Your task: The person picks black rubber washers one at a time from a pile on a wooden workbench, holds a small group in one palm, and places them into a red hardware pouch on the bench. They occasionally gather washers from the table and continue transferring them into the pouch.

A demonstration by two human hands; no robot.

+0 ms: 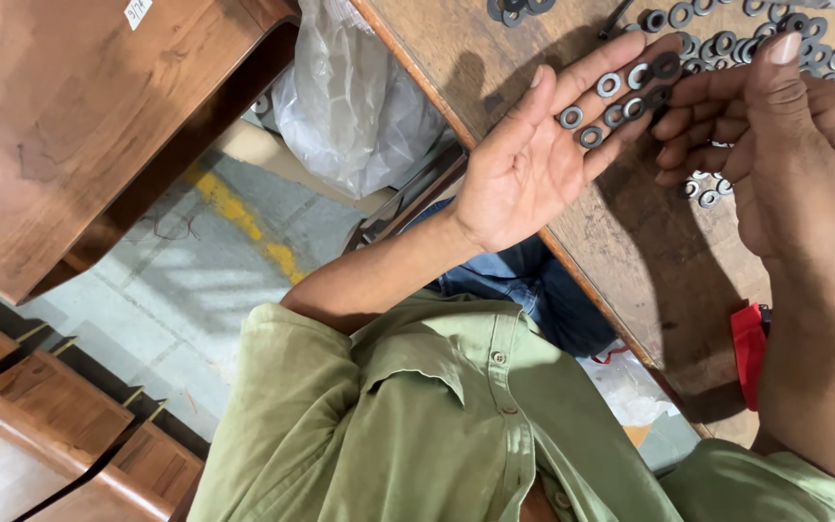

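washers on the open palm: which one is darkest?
The washer at the fingertip end of the left hand: dark grey, while the others on those fingers are bright silver.

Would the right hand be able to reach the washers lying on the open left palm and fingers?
Probably yes. The right hand hovers just beside the left hand, its curled fingertips next to the washers on the left fingers, and nothing lies between them.

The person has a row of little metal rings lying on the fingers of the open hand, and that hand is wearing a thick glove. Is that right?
Not quite. The head view shows the open left hand is bare, with no glove. The rest holds: small metal washers lie along its fingers. The right hand is close beside it, above more washers scattered on the wooden table.
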